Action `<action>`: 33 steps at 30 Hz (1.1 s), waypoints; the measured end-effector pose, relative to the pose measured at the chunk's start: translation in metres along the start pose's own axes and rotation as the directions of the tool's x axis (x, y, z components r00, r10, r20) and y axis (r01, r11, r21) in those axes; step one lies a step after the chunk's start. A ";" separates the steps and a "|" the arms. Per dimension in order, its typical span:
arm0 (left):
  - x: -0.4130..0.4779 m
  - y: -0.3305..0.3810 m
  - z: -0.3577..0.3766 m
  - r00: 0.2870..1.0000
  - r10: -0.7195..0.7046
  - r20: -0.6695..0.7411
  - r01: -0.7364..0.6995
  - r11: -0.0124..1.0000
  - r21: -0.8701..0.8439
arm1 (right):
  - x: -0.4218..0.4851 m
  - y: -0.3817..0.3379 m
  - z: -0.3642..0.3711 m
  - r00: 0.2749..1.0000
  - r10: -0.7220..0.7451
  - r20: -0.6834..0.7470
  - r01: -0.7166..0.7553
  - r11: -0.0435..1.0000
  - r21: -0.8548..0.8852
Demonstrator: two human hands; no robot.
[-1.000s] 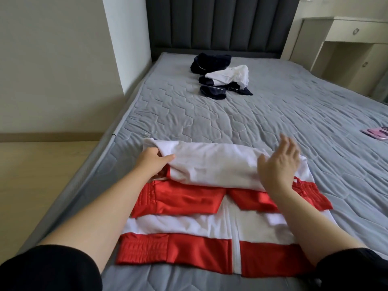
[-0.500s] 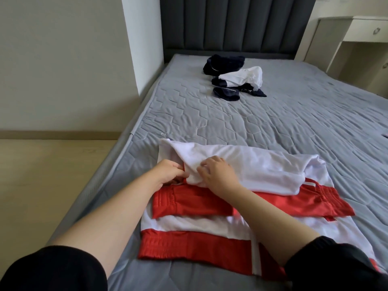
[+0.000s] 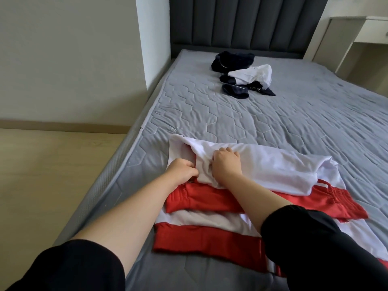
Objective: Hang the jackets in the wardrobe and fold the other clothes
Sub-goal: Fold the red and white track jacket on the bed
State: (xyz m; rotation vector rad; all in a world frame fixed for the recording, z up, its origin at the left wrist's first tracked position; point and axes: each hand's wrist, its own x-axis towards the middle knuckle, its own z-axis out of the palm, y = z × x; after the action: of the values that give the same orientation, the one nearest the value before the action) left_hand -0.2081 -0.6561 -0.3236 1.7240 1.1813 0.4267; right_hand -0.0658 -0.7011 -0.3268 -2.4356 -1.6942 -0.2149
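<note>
On the near left of the grey quilted mattress [image 3: 283,131]: red-and-white striped fabric garment [image 3: 210,240], its white folded layer [image 3: 277,166] on top along the far edge. At that layer's left end, left hand [image 3: 182,171] and right hand [image 3: 227,164] side by side. Farther back, near the dark padded headboard [image 3: 241,19], heap of navy and white clothes [image 3: 243,75]. Left of the mattress, pale wooden floor [image 3: 52,175].

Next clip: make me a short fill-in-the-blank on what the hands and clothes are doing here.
The left hand and right hand both grip the ____ part of the red-and-white garment.
The garment lies on a ____ quilted mattress.
The dark-and-white clothes pile lies ____ from the person than the garment.
Missing: white; grey; farther.
</note>
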 end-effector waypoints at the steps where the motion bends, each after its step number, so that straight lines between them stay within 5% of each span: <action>1: 0.000 0.000 -0.002 1.000 -0.017 0.020 0.018 0.998 -0.058 | 0.001 0.001 -0.001 1.000 0.028 -0.003 -0.028 1.000 0.004; 5: 0.000 0.001 -0.007 0.991 -0.107 0.076 0.122 0.965 -0.232 | 0.000 0.020 -0.007 0.974 0.227 -0.021 -0.224 0.971 0.086; 9: -0.009 0.015 0.004 0.962 0.084 -0.259 -0.033 0.980 0.196 | -0.004 0.025 -0.010 0.983 0.183 0.029 -0.184 0.952 0.244; 11: -0.015 0.027 0.015 0.766 0.508 -0.395 -0.332 0.838 0.434 | -0.008 0.030 -0.016 0.989 0.150 0.008 -0.140 0.905 0.401; 13: -0.015 0.040 0.027 0.527 0.812 -0.253 -0.518 0.542 0.661 | -0.014 0.042 -0.023 0.981 0.142 -0.129 -0.076 0.904 0.420; 14: -0.015 0.045 0.034 0.550 0.829 -0.103 -0.531 0.443 0.722 | -0.018 0.051 -0.025 0.977 0.126 -0.174 -0.056 0.931 0.361; 16: -0.013 0.044 0.045 0.774 0.618 0.139 -0.472 0.416 0.777 | -0.029 0.075 -0.025 0.988 0.109 -0.107 -0.084 0.973 0.215; 19: -0.005 0.030 0.062 0.952 0.249 0.178 -0.280 0.471 0.836 | -0.053 0.120 -0.015 0.967 0.229 0.112 -0.242 0.962 0.128; 23: 0.015 0.057 0.079 0.940 0.340 -0.031 -0.134 0.450 0.883 | -0.051 0.147 -0.010 0.962 0.271 0.023 -0.272 0.960 0.066; 27: 0.038 0.067 0.090 0.891 0.418 0.178 -0.361 0.412 0.837 | -0.029 0.144 -0.011 0.972 0.233 0.016 -0.233 0.965 0.119; 30: 0.056 0.048 0.078 0.933 0.302 0.196 -0.321 0.452 0.832 | -0.030 0.170 -0.007 0.951 0.304 0.055 -0.307 0.949 0.071; 33: 0.069 0.032 0.063 0.954 0.268 0.130 -0.250 0.481 0.840 | -0.045 0.202 -0.006 0.851 0.511 0.119 -0.525 0.834 0.169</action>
State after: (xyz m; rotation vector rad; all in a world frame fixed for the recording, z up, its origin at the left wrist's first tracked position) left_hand -0.1146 -0.6318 -0.3413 2.8040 1.2264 -0.0176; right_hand 0.1080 -0.8128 -0.3416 -2.6543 -0.9494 0.1060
